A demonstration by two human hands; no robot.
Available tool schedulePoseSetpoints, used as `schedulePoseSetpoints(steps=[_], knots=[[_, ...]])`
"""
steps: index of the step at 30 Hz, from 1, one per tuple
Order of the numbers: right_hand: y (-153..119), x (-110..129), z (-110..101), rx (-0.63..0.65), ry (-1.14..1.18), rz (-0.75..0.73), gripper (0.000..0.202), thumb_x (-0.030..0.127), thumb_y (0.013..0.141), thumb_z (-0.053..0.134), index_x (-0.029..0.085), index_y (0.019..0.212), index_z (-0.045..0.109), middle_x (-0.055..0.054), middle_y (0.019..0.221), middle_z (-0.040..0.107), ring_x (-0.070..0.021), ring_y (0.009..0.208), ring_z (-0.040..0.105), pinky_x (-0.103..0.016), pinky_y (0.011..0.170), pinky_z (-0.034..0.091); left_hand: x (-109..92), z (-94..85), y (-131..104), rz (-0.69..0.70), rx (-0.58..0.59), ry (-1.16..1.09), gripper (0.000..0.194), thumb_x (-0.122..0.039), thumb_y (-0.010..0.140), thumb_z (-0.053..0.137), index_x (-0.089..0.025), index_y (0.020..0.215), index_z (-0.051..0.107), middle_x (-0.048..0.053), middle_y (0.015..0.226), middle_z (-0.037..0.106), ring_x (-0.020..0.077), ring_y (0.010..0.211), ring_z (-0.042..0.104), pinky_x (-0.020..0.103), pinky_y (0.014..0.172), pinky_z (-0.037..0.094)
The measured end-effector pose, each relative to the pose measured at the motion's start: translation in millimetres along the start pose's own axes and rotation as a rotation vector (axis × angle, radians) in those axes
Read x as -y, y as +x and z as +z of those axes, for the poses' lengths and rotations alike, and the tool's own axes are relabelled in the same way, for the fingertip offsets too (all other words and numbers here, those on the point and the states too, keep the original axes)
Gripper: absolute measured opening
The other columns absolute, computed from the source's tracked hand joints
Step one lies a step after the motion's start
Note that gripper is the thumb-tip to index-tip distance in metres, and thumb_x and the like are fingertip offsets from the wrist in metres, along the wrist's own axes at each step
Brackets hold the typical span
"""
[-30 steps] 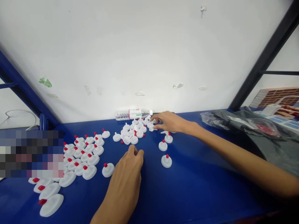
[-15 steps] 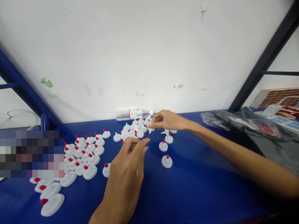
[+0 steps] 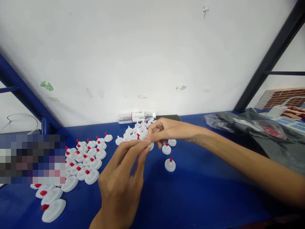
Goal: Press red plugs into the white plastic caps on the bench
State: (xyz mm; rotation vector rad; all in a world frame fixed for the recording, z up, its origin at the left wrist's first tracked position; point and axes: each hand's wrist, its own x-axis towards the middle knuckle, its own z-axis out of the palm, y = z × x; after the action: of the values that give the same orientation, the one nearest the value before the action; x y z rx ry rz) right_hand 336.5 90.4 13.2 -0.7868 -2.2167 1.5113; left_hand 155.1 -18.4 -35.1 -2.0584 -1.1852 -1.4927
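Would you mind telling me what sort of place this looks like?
Probably a small assembly workbench: a blue table against a white wall, rows of white discs with red caps, and a loose pile of parts.

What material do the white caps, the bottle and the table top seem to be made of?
White caps: likely moulded plastic, matte and uniform, with red plastic tips. Bottle: clear thin plastic, see-through with a printed label. Table top: smooth blue surface with a soft sheen, perhaps painted metal or laminate; the view cannot settle which.

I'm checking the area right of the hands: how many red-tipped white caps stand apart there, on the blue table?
3: one cap nearest, one behind it, one partly hidden under the right hand. More may be hidden by the hands.
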Motion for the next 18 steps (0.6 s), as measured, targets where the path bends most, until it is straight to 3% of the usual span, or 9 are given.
schedulePoseSetpoints(steps=[4, 9, 13, 18], knots=[[-2, 5, -1, 0.048, -0.013, -0.007, 0.032, 0.049, 0.090, 0.073, 0.019, 0.101, 0.074, 0.001, 0.073, 0.069, -0.0106, 0.065, 0.061, -0.021, 0.058, 0.044, 0, 0.2, -1, -0.043, 0.023, 0.021, 0.026, -0.007, 0.090, 0.070, -0.022, 0.110, 0.069, -0.003, 0.100, 0.074, 0.0073, 0.087, 0.070, 0.020, 0.089, 0.056], [-6, 13, 2, 0.139, -0.050, 0.031, 0.043, 0.048, 0.089, 0.074, 0.025, 0.125, 0.070, -0.004, 0.106, 0.075, -0.0146, 0.087, 0.070, -0.021, 0.066, 0.047, 4, 2.1, -1, -0.084, 0.015, 0.037, 0.036, -0.012, 0.092, 0.069, -0.024, 0.126, 0.063, -0.002, 0.106, 0.076, 0.0095, 0.085, 0.074, 0.022, 0.086, 0.060], [-6, 12, 6, 0.119, -0.029, 0.047, 0.048, 0.049, 0.085, 0.079, 0.022, 0.123, 0.070, -0.006, 0.101, 0.075, -0.0186, 0.093, 0.070, -0.023, 0.069, 0.050, 3, 3.1, -1, -0.135, 0.025, 0.026, 0.037, -0.017, 0.091, 0.071, -0.025, 0.126, 0.063, -0.003, 0.101, 0.078, 0.0105, 0.081, 0.076, 0.022, 0.084, 0.061], [-4, 9, 6, 0.117, 0.009, 0.053, 0.042, 0.042, 0.084, 0.081, 0.020, 0.119, 0.070, -0.003, 0.089, 0.074, -0.0169, 0.090, 0.069, -0.023, 0.070, 0.051, 1, 3.9, -3, -0.152, 0.100, -0.030, 0.044, -0.014, 0.091, 0.071, -0.029, 0.131, 0.060, -0.007, 0.095, 0.077, 0.0095, 0.081, 0.076, 0.019, 0.080, 0.060]])
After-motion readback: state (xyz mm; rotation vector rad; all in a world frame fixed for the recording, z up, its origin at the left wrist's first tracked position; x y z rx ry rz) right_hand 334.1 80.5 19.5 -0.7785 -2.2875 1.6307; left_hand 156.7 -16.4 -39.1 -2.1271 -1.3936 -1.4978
